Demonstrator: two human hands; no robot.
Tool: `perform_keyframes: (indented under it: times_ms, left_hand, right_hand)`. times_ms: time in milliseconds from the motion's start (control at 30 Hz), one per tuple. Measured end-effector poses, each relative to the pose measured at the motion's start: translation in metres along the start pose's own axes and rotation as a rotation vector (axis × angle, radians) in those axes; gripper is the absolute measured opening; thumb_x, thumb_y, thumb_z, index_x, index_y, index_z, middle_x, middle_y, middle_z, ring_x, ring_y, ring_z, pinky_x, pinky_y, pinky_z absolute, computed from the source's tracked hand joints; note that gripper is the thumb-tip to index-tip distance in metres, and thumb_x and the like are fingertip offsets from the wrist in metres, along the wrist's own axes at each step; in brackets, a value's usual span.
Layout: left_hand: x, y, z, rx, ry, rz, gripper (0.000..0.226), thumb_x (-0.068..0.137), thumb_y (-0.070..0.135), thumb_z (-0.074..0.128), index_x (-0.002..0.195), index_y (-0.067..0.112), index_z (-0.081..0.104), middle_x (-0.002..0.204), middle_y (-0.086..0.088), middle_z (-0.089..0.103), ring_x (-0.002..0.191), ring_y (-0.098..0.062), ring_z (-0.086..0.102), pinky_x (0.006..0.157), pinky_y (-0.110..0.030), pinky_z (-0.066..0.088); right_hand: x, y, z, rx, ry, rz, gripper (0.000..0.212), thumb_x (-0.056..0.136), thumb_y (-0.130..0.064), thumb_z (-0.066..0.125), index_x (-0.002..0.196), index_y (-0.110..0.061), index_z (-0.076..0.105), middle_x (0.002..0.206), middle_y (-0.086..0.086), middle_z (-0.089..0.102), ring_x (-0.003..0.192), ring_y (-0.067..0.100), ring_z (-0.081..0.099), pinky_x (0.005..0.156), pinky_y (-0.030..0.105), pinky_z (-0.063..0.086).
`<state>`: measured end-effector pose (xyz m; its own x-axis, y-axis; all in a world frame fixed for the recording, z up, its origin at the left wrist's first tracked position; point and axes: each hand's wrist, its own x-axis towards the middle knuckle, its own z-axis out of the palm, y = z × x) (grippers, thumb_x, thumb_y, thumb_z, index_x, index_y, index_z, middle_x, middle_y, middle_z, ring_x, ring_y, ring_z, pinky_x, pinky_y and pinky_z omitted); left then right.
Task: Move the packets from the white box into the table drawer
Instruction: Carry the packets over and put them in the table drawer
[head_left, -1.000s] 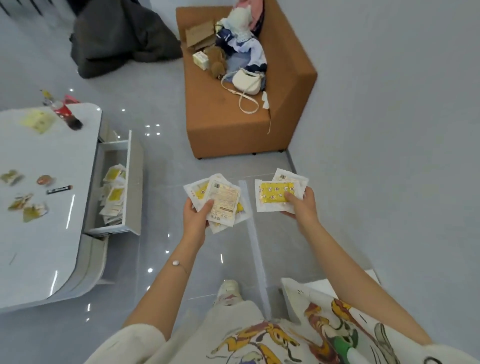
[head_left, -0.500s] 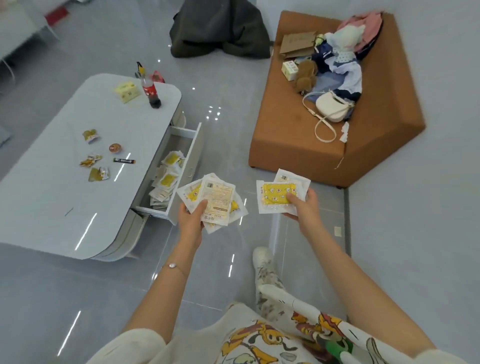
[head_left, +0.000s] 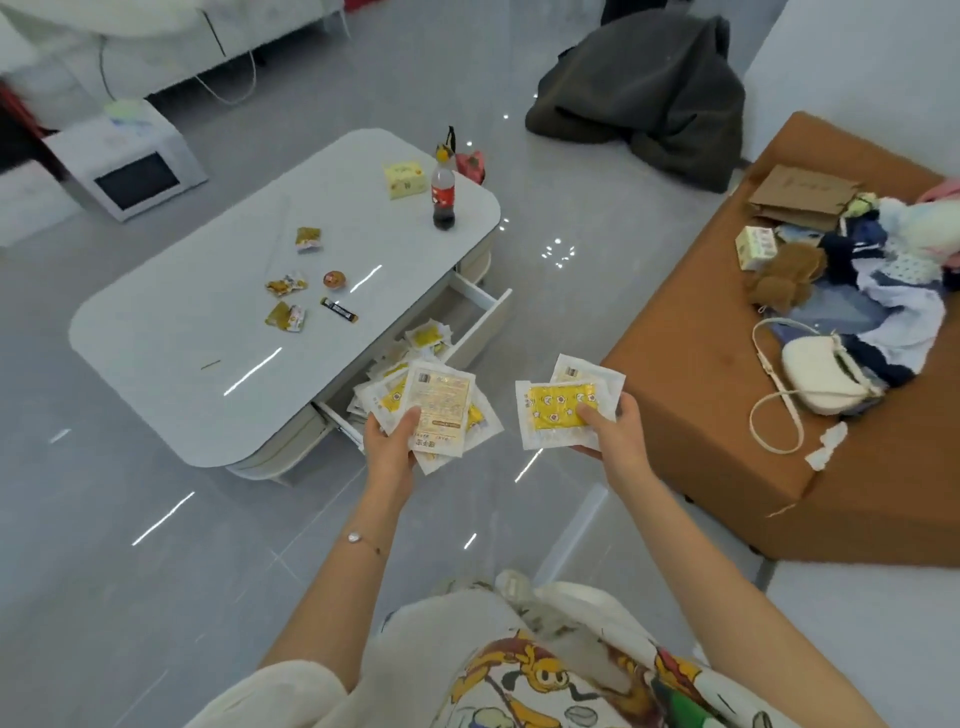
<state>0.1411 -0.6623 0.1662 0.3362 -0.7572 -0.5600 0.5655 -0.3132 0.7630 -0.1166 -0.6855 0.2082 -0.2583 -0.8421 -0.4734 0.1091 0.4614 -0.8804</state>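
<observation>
Flat, square, white-edged plastic packets (head_left: 440, 410) with yellow centres fan out above my left hand (head_left: 390, 442), thumb pinching them against curled fingers. My right hand (head_left: 614, 434) grips two more packets (head_left: 558, 411) the same way, thumb on the yellow face. Both bunches hang over glossy grey floor tiles (head_left: 156, 571), near the open white drawer (head_left: 489, 318) of the rounded, shiny white table (head_left: 171, 332), where other packets (head_left: 427, 335) lie.

You hold a fan of white packets (head_left: 439, 410) with yellow centres in your left hand (head_left: 390, 448); the top one shows its printed back. Your right hand (head_left: 613, 434) pinches two more packets (head_left: 558, 413), yellow side up. The table drawer (head_left: 480, 325) stands pulled open, with loose packets (head_left: 428, 335) lying inside.
</observation>
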Motion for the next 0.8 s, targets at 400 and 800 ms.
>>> perform_keyframes:
  times_ms: [400, 800]
  left_hand:
    - [0.110, 0.040, 0.009, -0.118, 0.211, 0.099, 0.037, 0.090, 0.003, 0.062, 0.125, 0.010, 0.054, 0.117, -0.010, 0.068, 0.103, -0.029, 0.068, 0.082, -0.045, 0.058]
    - [0.230, 0.064, 0.021, -0.132, 0.411, -0.014, 0.038, 0.092, 0.002, 0.058, 0.128, 0.011, 0.051, 0.118, -0.011, 0.066, 0.102, -0.030, 0.067, 0.075, -0.044, 0.059]
  right_hand:
    - [0.167, -0.056, 0.108, -0.066, -0.235, 0.103, 0.051, 0.087, -0.008, 0.067, 0.133, -0.014, 0.045, 0.124, 0.009, 0.062, 0.103, 0.028, 0.067, 0.065, 0.036, 0.059]
    - [0.307, -0.076, 0.218, -0.211, -0.326, 0.215, 0.048, 0.086, -0.007, 0.066, 0.128, -0.020, 0.047, 0.121, 0.007, 0.062, 0.102, 0.028, 0.066, 0.063, 0.036, 0.060]
